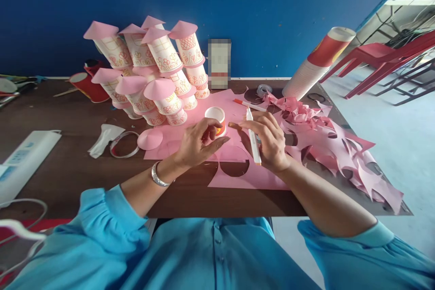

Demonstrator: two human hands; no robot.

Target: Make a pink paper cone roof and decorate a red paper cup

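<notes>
1. Progress first: in the upper left of the frame, a heap of finished cup towers (pixel 152 72) stands on the wooden table (pixel 68 167), each a decorated paper cup topped with a pink cone roof. By the look of it, a good share of the work is already done.
2. Just left of centre, one loose pink cone (pixel 150 138) lies on the table, made but not yet set on a cup.
3. At centre, a single paper cup (pixel 216 118) stands upside down on a pink paper sheet (pixel 238 176). It has no roof yet, so it seems to be the piece you are working on now.
4. The sheet shows round holes where circles are cut out, and a drift of pink offcuts (pixel 326 145) spreads across the right side of the frame.
5. In the upper right, a tall sleeve of unused cups (pixel 316 68) lies tilted, which suggests more towers are left to make.
6. Your left hand (pixel 197 142) sits just left of the cup, fingers curled and touching its side, the thumb stretched out flat across the paper.
7. Your right hand (pixel 268 138) is closed around a white marker (pixel 253 138), with its forefinger reaching towards the cup but just short of it.
8. A second, orange-capped marker (pixel 248 104) lies on the paper behind your right hand.
</notes>
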